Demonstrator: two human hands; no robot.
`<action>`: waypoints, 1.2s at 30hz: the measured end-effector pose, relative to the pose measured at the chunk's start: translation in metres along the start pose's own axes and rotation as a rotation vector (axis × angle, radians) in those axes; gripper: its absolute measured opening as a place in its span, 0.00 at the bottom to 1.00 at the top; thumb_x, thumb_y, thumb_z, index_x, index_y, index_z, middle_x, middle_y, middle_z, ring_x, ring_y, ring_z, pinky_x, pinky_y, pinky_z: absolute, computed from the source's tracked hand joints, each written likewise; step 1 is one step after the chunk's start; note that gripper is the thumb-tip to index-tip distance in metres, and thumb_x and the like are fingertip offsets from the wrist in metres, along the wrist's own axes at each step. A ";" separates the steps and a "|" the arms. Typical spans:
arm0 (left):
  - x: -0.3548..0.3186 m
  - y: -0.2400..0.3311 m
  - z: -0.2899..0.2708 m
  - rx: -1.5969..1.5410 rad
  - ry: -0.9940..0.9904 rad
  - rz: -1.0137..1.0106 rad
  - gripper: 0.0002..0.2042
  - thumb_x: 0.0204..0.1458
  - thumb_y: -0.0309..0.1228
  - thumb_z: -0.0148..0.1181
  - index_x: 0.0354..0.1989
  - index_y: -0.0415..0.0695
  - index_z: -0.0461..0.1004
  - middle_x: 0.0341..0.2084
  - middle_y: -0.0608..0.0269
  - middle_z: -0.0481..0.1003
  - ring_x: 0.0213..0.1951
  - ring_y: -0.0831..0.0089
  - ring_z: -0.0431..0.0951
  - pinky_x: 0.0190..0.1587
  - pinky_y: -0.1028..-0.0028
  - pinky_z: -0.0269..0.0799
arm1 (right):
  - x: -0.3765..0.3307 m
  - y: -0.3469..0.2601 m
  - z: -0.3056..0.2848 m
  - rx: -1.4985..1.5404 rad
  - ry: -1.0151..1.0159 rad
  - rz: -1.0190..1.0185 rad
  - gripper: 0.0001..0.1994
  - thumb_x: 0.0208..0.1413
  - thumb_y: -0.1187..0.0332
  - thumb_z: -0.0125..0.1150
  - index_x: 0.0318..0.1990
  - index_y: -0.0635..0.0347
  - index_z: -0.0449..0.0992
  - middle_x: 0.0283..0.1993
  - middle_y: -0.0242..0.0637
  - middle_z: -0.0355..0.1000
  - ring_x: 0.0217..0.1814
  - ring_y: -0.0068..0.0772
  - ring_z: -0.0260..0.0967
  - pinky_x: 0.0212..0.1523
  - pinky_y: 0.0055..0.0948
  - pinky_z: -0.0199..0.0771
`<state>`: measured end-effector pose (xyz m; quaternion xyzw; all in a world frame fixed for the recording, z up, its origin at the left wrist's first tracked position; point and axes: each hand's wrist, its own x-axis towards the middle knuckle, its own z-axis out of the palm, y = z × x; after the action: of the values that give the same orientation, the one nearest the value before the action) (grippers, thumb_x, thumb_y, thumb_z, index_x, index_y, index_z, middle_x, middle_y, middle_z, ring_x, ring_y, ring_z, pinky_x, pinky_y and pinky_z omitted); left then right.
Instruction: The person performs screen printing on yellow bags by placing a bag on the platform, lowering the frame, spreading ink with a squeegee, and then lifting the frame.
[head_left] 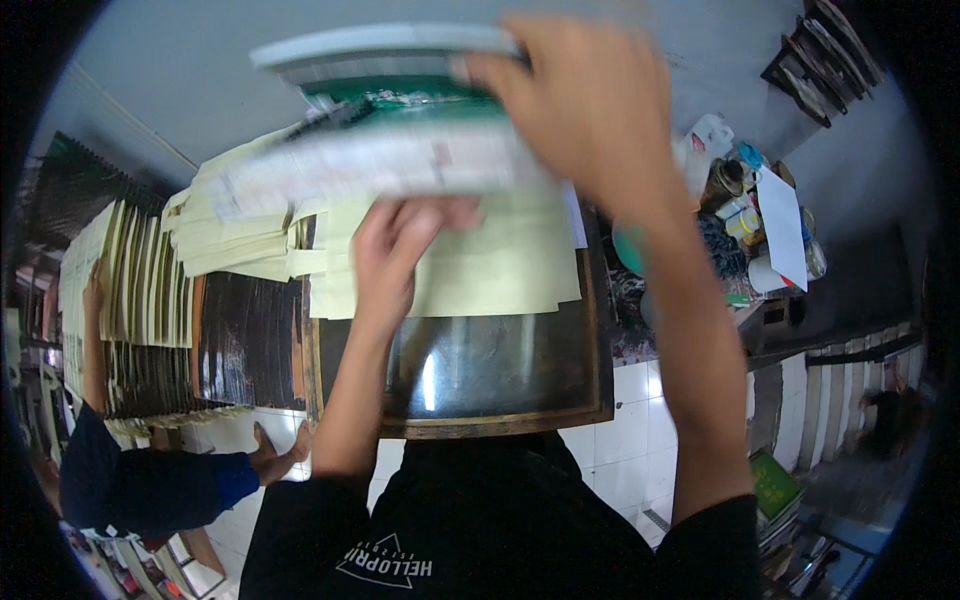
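My right hand (pixel 585 105) grips the right side of a screen printing frame (pixel 400 155), which is raised and tilted over the table. Green ink or mesh (pixel 425 105) shows between the frame's pale, motion-blurred edges. Just under its near edge is my left hand (pixel 395 245), above the pale yellow paper sheets (pixel 490 265). The left fingers are curled in and partly blurred; whatever they hold, if anything, cannot be made out. The sheets lie on a dark glossy tabletop (pixel 470 370) with a wooden rim.
More yellow sheets (pixel 235 240) are piled at the left. Beyond them, a person (pixel 160 480) reaches to a rack of hanging yellow sheets (pixel 140 270). Jars, cans and a white sheet (pixel 782 225) crowd a side surface at the right. White floor tiles (pixel 625 430) show below.
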<state>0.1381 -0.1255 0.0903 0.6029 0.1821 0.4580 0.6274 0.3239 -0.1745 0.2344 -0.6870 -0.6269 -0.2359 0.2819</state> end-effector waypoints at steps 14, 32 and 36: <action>-0.165 -0.059 -0.047 -0.041 0.080 -0.780 0.15 0.63 0.37 0.59 0.31 0.35 0.78 0.24 0.56 0.80 0.23 0.73 0.79 0.28 0.75 0.74 | -0.172 -0.031 0.070 0.297 -0.434 0.020 0.16 0.49 0.56 0.73 0.26 0.59 0.76 0.23 0.41 0.72 0.27 0.45 0.72 0.26 0.41 0.68; -0.154 -0.021 -0.066 -0.737 0.057 -1.004 0.22 0.64 0.34 0.55 0.59 0.28 0.67 0.51 0.36 0.77 0.52 0.55 0.81 0.57 0.61 0.77 | 0.022 0.095 0.241 0.134 -0.674 0.184 0.29 0.51 0.39 0.65 0.50 0.53 0.83 0.42 0.47 0.81 0.47 0.54 0.78 0.50 0.49 0.75; -0.074 -0.014 -0.082 -0.206 -0.298 -0.814 0.20 0.64 0.32 0.56 0.62 0.37 0.68 0.47 0.47 0.80 0.48 0.60 0.82 0.51 0.63 0.79 | 0.020 0.108 0.262 0.013 -0.605 0.192 0.32 0.50 0.35 0.63 0.47 0.55 0.84 0.40 0.48 0.81 0.47 0.53 0.79 0.51 0.48 0.76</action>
<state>0.0408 -0.1335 0.0366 0.4758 0.2658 0.0975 0.8328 0.4256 0.0133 0.0470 -0.7802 -0.6160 0.0109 0.1080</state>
